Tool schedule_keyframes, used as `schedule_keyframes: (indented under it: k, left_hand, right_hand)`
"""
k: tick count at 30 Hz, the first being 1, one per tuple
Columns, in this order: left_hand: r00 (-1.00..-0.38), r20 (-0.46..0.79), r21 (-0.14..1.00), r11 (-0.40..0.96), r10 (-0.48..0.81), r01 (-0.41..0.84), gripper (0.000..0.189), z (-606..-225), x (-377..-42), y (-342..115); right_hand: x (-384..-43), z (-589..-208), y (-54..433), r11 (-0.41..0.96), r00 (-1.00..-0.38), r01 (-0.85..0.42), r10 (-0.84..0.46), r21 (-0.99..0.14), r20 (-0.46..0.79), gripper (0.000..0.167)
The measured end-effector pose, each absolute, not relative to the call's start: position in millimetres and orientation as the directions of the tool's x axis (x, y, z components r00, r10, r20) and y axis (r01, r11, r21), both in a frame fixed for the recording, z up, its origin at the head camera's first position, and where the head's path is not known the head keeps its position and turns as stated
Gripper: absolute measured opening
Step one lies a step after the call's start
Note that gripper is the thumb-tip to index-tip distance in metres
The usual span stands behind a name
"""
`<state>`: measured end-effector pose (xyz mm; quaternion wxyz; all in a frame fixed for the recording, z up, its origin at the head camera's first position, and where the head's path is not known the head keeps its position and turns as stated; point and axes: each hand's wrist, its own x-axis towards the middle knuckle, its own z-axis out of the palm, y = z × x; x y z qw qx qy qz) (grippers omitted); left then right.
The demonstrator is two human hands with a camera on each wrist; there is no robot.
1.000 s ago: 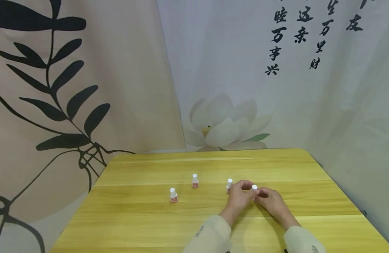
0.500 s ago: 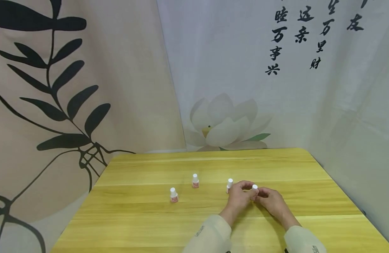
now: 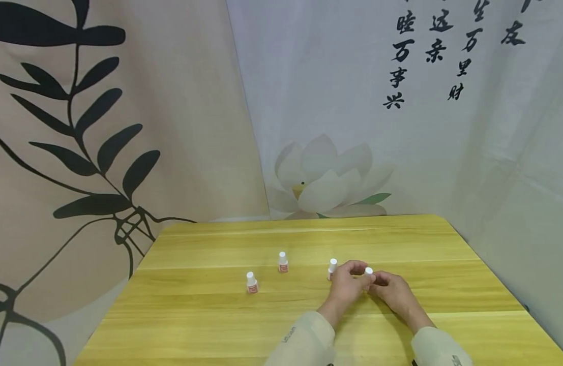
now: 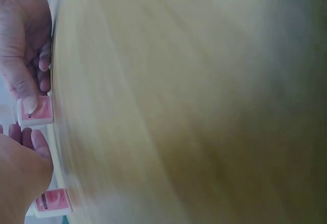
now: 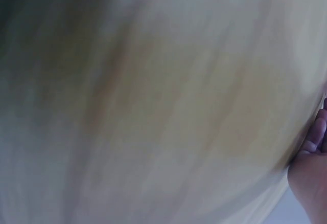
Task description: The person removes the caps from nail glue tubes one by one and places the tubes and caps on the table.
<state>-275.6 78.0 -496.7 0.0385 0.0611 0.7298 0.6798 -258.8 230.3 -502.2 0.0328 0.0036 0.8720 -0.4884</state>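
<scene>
Left hand [image 3: 345, 287] and right hand [image 3: 394, 294] both pinching one small bottle [image 4: 41, 114], upright, around 3 o'clock on the counter [image 3: 199, 325].
From my remote feed: right thumb [image 4: 26, 92] on the pink label [image 4: 47, 106], left fingers curled at the opposite side, likely to steady it; can't tell if its base touches wood. Toward 9 o'clock from it I count three matching bottles: near bottle [image 3: 333, 263] just beside the left hand, partly hidden, then middle bottle [image 3: 283, 263], then far bottle [image 3: 252, 283], upright and apart, probably so each can be reached alone. Bodies look like smooth white plastic, caps round and narrower; counter is yellow wood-grain.
</scene>
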Motion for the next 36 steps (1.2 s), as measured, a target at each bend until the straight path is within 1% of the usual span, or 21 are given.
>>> schedule_keyframes:
  k: [3, 7, 13, 20, 26, 33, 36]
  left_hand:
    - [-0.988, 0.022, 0.998, 0.048, 0.156, 0.030, 0.026, -495.2, -275.2, 77.1]
    - [-0.987, 0.027, 0.999, 0.040, 0.161, 0.034, 0.020, -494.6, -275.6, 76.1]
    - [-0.988, 0.034, 0.997, 0.066, 0.150, 0.045, 0.012, -495.9, -277.0, 75.9]
    - [-0.990, 0.012, 0.997, 0.070, 0.140, 0.022, 0.011, -497.4, -277.5, 76.2]
    - [-0.992, 0.020, 0.997, 0.076, 0.129, 0.030, 0.013, -497.8, -277.8, 77.2]
    - [-0.991, 0.005, 0.998, 0.054, 0.136, 0.013, 0.017, -496.8, -276.1, 76.2]
    - [-0.990, 0.001, 0.999, 0.048, 0.139, 0.007, 0.016, -496.1, -276.0, 75.6]
  right_hand:
    - [-258.9, -501.2, 230.1, 0.518, -0.998, 0.027, -0.033, -0.855, -0.052, 0.029]
    - [-259.6, -501.1, 229.5, 0.512, -0.998, 0.027, -0.031, -0.859, -0.051, 0.030]
    - [-259.2, -501.6, 228.5, 0.516, -0.998, 0.037, -0.021, -0.855, -0.056, 0.026]
    - [-259.5, -501.6, 228.5, 0.529, -0.999, 0.024, -0.028, -0.848, -0.045, 0.023]
    - [-257.8, -502.2, 228.3, 0.522, -0.998, 0.041, -0.019, -0.852, -0.059, 0.019]
    - [-258.7, -502.7, 229.1, 0.506, -0.998, 0.041, -0.027, -0.862, -0.063, 0.026]
    - [-259.1, -502.5, 228.9, 0.510, -0.998, 0.042, -0.026, -0.859, -0.064, 0.028]
